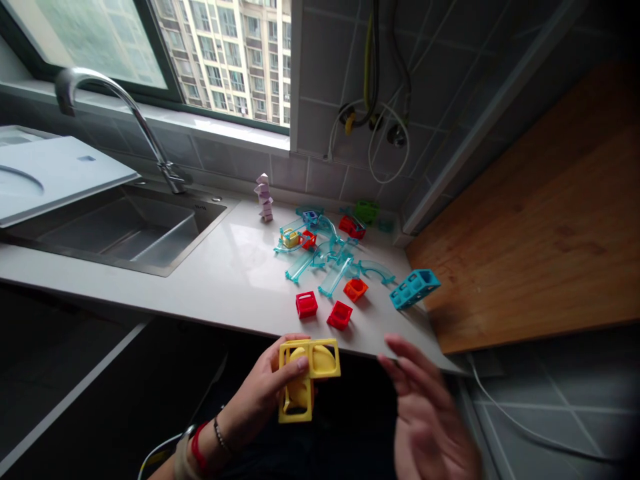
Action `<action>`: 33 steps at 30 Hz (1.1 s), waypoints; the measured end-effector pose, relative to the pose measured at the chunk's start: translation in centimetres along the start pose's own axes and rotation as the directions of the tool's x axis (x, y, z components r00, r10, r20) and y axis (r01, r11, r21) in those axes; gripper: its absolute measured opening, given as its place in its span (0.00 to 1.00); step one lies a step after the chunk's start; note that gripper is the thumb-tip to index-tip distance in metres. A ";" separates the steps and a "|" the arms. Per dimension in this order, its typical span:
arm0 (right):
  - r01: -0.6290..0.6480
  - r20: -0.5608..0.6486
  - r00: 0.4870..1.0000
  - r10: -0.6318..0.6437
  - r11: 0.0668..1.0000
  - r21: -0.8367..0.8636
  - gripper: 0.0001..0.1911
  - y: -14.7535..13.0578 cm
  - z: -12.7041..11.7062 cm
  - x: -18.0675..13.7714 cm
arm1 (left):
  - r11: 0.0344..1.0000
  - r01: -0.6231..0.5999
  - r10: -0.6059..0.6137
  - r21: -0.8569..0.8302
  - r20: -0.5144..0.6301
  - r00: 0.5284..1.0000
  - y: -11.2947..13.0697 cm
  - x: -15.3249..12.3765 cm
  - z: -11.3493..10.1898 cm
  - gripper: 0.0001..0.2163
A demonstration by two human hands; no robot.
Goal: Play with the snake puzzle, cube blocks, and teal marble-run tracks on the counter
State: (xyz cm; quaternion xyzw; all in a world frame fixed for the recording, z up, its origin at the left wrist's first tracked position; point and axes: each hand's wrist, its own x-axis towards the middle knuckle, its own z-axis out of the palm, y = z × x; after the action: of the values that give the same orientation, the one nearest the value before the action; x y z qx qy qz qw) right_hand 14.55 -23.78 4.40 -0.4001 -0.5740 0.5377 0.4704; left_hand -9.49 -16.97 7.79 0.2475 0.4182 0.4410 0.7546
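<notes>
My left hand [263, 393] grips a yellow block piece [306, 383] made of joined hollow cubes, held below the counter's front edge. My right hand [425, 413] hovers beside it with its fingers stretched out and apart, blurred, holding nothing. On the white counter [235, 280] just beyond lie two red cubes [307, 304] [340, 315], an orange cube [355, 289] and a teal long block [415, 288]. Further back sits a pile of clear teal track pieces [325, 257] with small coloured cubes among them.
A steel sink [120, 230] with a curved tap [125, 107] is at the left, with a white board [55, 170] laid over part of it. A small lilac stacked tower [263, 197] stands near the wall. A wooden panel [540, 213] borders the counter on the right.
</notes>
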 end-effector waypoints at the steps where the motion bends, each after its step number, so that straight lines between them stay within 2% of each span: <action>1: 0.004 -0.162 0.987 -0.003 1.000 0.005 0.22 0.3 1.3 1.6 | 0.999 -0.037 0.037 -0.013 -0.039 0.999 0.1 0.0 -0.3 0.26; 2: -0.054 -0.232 0.971 0.056 0.998 0.015 0.23 0.7 2.8 2.8 | 0.997 -0.073 0.071 -0.026 -0.075 0.995 0.2 0.1 -0.6 0.27; 4: -0.174 -0.197 0.961 0.195 0.977 0.120 0.27 1.6 5.6 4.1 | 0.992 -0.121 0.117 -0.029 -0.114 0.987 0.4 0.0 -1.2 0.31; 6: -0.290 -0.043 0.950 0.310 0.922 0.256 0.36 2.2 7.8 4.2 | 0.990 -0.138 0.138 0.010 -0.106 0.985 0.5 0.0 -1.8 0.33; 8: -0.371 0.072 0.926 0.370 0.859 0.353 0.41 2.4 9.2 4.1 | 0.985 -0.160 0.165 0.064 -0.087 0.983 0.4 0.0 -2.5 0.32; 10: -0.389 0.080 0.917 0.390 0.833 0.394 0.38 2.2 9.9 4.4 | 0.976 -0.186 0.196 0.116 -0.081 0.977 0.1 -0.1 -3.2 0.30; 14: -0.354 0.024 0.927 0.374 0.853 0.383 0.26 1.5 10.4 6.1 | 0.953 -0.241 0.264 0.182 -0.116 0.958 -0.1 -0.5 -4.8 0.28; 16: -0.356 0.041 0.929 0.367 0.862 0.361 0.25 1.5 10.7 6.9 | 0.951 -0.267 0.283 0.156 -0.094 0.954 0.5 -0.8 -5.8 0.27; 19: -0.350 0.054 0.935 0.351 0.885 0.307 0.24 2.0 11.1 7.9 | 0.935 -0.313 0.327 0.168 -0.062 0.943 2.9 0.1 -8.0 0.23; 21: -0.341 0.051 0.939 0.341 0.901 0.269 0.24 2.6 11.4 8.6 | 0.867 -0.359 0.406 0.347 -0.073 0.911 5.2 2.1 -10.0 0.19; 23: -0.324 0.042 0.945 0.324 0.915 0.240 0.23 3.3 11.9 9.7 | 0.659 -0.403 0.543 0.635 -0.031 0.839 7.9 5.4 -12.4 0.18; 24: -0.311 0.035 0.950 0.311 0.923 0.228 0.23 3.6 12.1 10.4 | 0.606 -0.405 0.582 0.685 -0.035 0.812 9.3 7.4 -13.5 0.17; 26: -0.273 0.021 0.961 0.274 0.940 0.206 0.23 4.3 12.7 12.4 | 0.537 -0.394 0.614 0.746 -0.025 0.789 11.9 11.9 -15.4 0.15; 29: -0.187 0.013 0.982 0.187 0.967 0.175 0.24 5.4 13.5 16.1 | 0.472 -0.368 0.599 0.801 0.015 0.801 15.0 18.5 -16.9 0.14; 33: -0.092 0.066 0.994 0.082 0.982 0.165 0.25 6.9 13.9 20.1 | 0.454 -0.357 0.506 0.816 0.094 0.857 16.7 25.2 -16.9 0.17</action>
State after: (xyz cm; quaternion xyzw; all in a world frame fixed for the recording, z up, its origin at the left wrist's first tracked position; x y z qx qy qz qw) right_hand -4.00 -6.98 0.04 -0.3676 -0.5223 0.6158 0.4614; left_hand -24.95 13.23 0.86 0.6249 0.5547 0.3955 0.3813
